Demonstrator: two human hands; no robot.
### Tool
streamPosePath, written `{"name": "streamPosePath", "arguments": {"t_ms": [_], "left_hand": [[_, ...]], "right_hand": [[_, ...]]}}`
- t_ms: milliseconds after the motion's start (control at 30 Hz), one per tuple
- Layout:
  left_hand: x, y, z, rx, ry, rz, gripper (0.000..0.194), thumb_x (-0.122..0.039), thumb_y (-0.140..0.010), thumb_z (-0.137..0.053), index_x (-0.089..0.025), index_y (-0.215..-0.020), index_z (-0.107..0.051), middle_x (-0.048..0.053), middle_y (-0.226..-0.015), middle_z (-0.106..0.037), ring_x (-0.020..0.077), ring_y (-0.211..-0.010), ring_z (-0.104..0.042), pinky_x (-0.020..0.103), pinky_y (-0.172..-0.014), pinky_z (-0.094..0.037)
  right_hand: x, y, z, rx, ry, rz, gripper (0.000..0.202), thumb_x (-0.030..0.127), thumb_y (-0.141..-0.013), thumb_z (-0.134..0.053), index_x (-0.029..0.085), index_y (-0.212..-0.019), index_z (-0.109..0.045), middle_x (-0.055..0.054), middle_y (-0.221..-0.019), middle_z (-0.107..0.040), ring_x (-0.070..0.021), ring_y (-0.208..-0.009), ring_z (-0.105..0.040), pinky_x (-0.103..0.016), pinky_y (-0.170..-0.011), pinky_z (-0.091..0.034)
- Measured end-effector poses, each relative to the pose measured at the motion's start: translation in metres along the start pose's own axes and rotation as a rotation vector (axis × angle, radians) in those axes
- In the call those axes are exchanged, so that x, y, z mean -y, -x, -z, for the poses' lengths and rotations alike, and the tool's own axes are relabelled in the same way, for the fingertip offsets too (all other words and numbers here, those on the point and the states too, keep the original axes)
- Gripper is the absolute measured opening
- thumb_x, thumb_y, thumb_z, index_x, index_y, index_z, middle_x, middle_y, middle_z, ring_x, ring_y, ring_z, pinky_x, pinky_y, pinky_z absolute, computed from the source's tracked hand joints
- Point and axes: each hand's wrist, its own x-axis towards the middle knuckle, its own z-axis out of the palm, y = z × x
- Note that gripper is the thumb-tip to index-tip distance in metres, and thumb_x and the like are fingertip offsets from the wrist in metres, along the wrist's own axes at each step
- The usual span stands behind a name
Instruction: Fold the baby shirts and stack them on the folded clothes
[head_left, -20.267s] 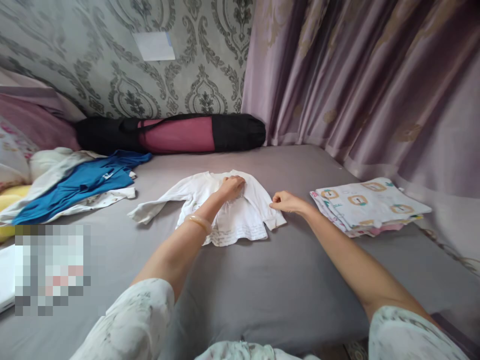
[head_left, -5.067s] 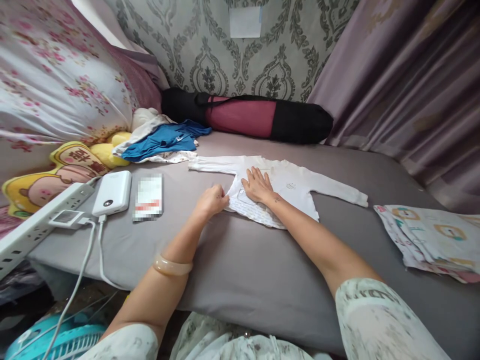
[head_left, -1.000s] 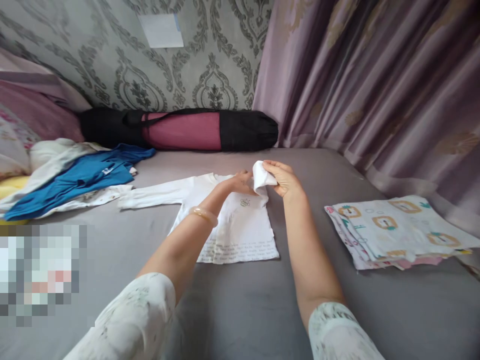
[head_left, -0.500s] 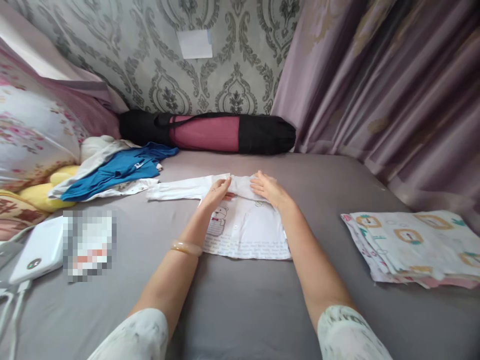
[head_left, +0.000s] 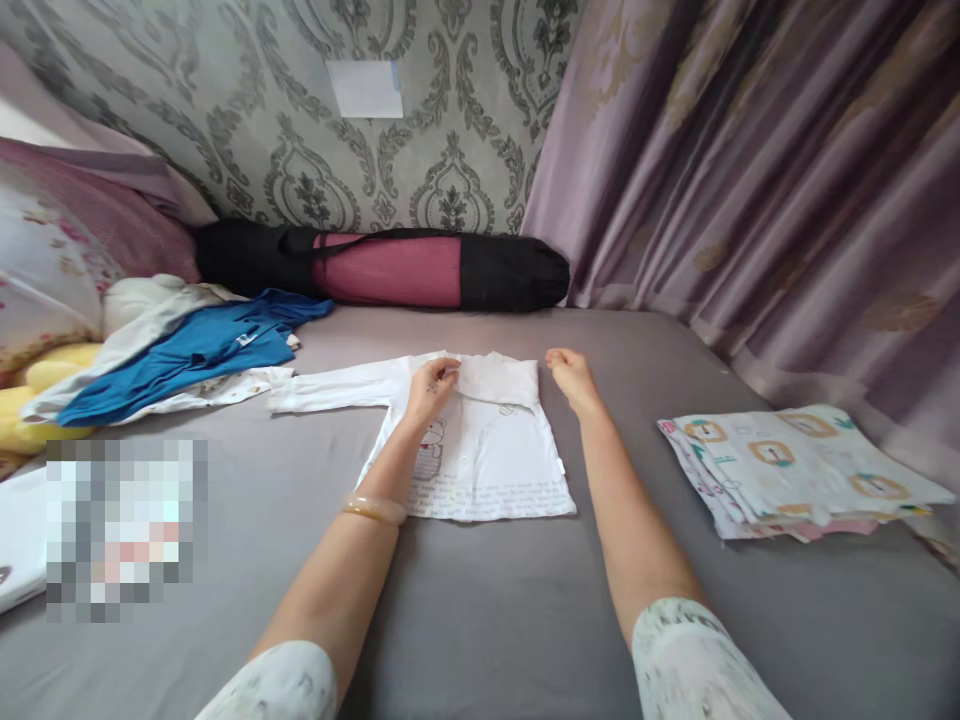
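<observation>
A small white baby shirt (head_left: pixel 510 465) with a bear print lies spread on the grey bed sheet. Its left-hand sleeve stretches out sideways, while the other sleeve (head_left: pixel 499 381) is folded across the upper chest. At the neck end of that folded sleeve is my left hand (head_left: pixel 433 390), fingers curled together against the cloth; the hand and wrist cover part of the bear print. Just beyond the shirt's right edge, apart from it, my right hand (head_left: pixel 574 378) hovers with its fingers curled in and no cloth visible in them.
Folded printed cloths (head_left: pixel 795 465) are stacked at the right. A blue garment (head_left: pixel 180 345) lies on pale clothes at the left, by a yellow plush thing (head_left: pixel 60 375). A long black and maroon bag (head_left: pixel 390 268) lies along the wall. A white device (head_left: pixel 22 530) is at the left edge.
My right hand has left the folded sleeve and moved right, off the shirt, its fingers curling in. My left hand stays near the neck. The view has shifted slightly right.
</observation>
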Motion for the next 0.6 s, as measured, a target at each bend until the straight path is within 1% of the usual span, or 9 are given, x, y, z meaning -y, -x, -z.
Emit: {"name": "streamPosePath", "arguments": {"t_ms": [67, 133, 200, 267, 333, 467, 600], "left_hand": [[-0.001, 0.001, 0.003, -0.012, -0.011, -0.035, 0.034, -0.021, -0.076, -0.052, -0.017, -0.103, -0.072, 0.002, -0.085, -0.063, 0.0146, -0.076, -0.056, 0.027, -0.08, -0.046], [-0.002, 0.003, 0.006, -0.016, -0.037, -0.049, 0.036, -0.018, -0.076, -0.051, -0.018, -0.105, -0.072, 0.004, -0.097, -0.064, 0.0152, -0.08, -0.057, 0.028, -0.083, -0.047], [-0.002, 0.005, 0.01, -0.021, -0.069, -0.048, 0.038, -0.016, -0.076, -0.049, -0.018, -0.107, -0.071, 0.006, -0.103, -0.063, 0.0159, -0.082, -0.057, 0.029, -0.085, -0.047], [0.0, 0.006, 0.013, -0.018, -0.11, -0.042, 0.038, -0.015, -0.076, -0.049, -0.017, -0.108, -0.071, 0.007, -0.104, -0.064, 0.0164, -0.082, -0.058, 0.029, -0.086, -0.048], [0.003, 0.006, 0.015, 0.001, -0.156, -0.034, 0.039, -0.013, -0.076, -0.048, -0.015, -0.107, -0.071, 0.007, -0.103, -0.064, 0.0169, -0.084, -0.059, 0.029, -0.089, -0.047], [0.008, 0.006, 0.016, 0.044, -0.252, -0.011, 0.043, -0.01, -0.076, -0.044, -0.013, -0.111, -0.07, 0.009, -0.104, -0.063, 0.0186, -0.09, -0.06, 0.029, -0.092, -0.046], [0.012, 0.006, 0.014, 0.064, -0.344, -0.046, 0.046, -0.009, -0.077, -0.043, -0.011, -0.116, -0.067, 0.011, -0.104, -0.062, 0.0216, -0.098, -0.06, 0.03, -0.095, -0.044]], "right_hand": [[-0.001, 0.006, -0.014, 0.049, 0.278, 0.13, 0.038, 0.019, -0.094, -0.036, 0.014, -0.121, -0.063, -0.014, -0.125, -0.064, -0.0209, -0.119, -0.057, -0.036, -0.103, -0.041], [-0.001, 0.016, -0.029, 0.123, 0.496, 0.242, 0.043, 0.02, -0.095, -0.033, 0.013, -0.13, -0.057, -0.015, -0.134, -0.058, -0.0213, -0.127, -0.05, -0.035, -0.108, -0.035], [-0.003, 0.026, -0.042, 0.176, 0.658, 0.319, 0.048, 0.024, -0.097, -0.031, 0.013, -0.14, -0.047, -0.014, -0.148, -0.044, -0.0221, -0.139, -0.036, -0.037, -0.114, -0.025], [-0.006, 0.034, -0.051, 0.202, 0.782, 0.355, 0.053, 0.03, -0.098, -0.029, 0.01, -0.147, -0.037, -0.013, -0.157, -0.028, -0.0242, -0.146, -0.018, -0.043, -0.118, -0.013], [-0.01, 0.038, -0.055, 0.211, 0.854, 0.36, 0.058, 0.036, -0.099, -0.026, 0.007, -0.15, -0.029, -0.014, -0.16, -0.019, -0.0256, -0.148, -0.009, -0.046, -0.119, -0.006], [-0.014, 0.039, -0.054, 0.207, 0.891, 0.367, 0.065, 0.042, -0.1, -0.021, 0.004, -0.152, -0.023, -0.015, -0.16, -0.015, -0.026, -0.148, -0.009, -0.045, -0.119, -0.004], [-0.014, 0.04, -0.053, 0.207, 0.899, 0.358, 0.067, 0.045, -0.099, -0.021, 0.003, -0.152, -0.021, -0.016, -0.161, -0.012, -0.0268, -0.148, -0.009, -0.044, -0.119, -0.005]]}}
